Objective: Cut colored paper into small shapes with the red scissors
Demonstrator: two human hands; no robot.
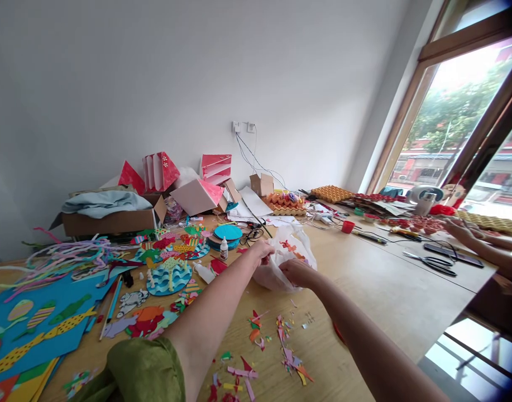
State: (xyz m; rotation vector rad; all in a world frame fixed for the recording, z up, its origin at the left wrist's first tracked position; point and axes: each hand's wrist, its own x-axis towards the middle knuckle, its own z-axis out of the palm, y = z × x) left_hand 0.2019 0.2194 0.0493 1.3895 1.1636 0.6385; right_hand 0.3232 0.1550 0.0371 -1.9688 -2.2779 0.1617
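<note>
A thin white plastic bag (pixel 301 237) stands on the wooden table, its mouth spread and orange-red paper scraps (pixel 292 249) showing inside. My left hand (pixel 262 252) is closed on the bag's left rim. At the near side of the bag is my right hand (pixel 298 272), its fingers curled at the opening; whether they pinch the rim or scraps is hidden. Loose coloured paper scraps (pixel 287 349) lie on the table between my forearms and closer to me.
On the left are blue paper sheets (pixel 13 318), pipe cleaners (pixel 80 257), paper fish (pixel 147 321) and a glue bottle (pixel 224 248). To the right lie a red cup (pixel 347 226) and scissors (pixel 431 262). Another person's hand (pixel 459 229) is at the far right.
</note>
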